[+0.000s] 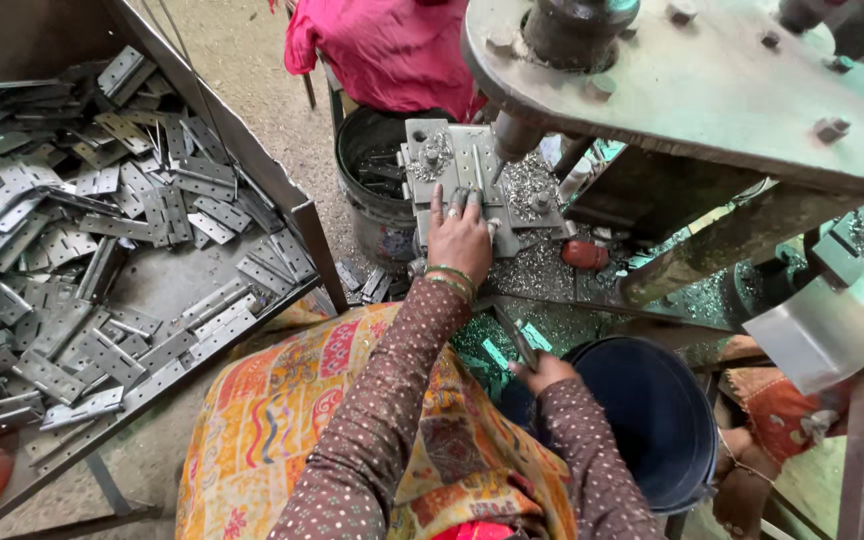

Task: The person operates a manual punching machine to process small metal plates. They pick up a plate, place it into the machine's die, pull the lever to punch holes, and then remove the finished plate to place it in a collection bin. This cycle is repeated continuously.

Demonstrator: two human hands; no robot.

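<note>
Left hand [460, 238] flat, grip apart, pressing hinge plate [472, 205] on press block [457, 175]. Right hand [542, 372] clamped on metal strip [518, 340] over bucket [652, 420].

A worker's left hand [460, 235] presses a metal piece [474, 200] on the press die [472, 180]; right hand [544, 372] holds a hinge [518, 342] below it, above a dark bucket [652, 420].

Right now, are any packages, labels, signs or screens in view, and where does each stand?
No packages, labels, signs or screens show.
Nearest kinds, all plain containers:
Dark blue bucket, round, lower right by the right hand.
Dark round bucket, upper centre, holding metal pieces.
Open metal tray, left, heaped with grey hinge plates.
The left hand rests on the press die.
</note>
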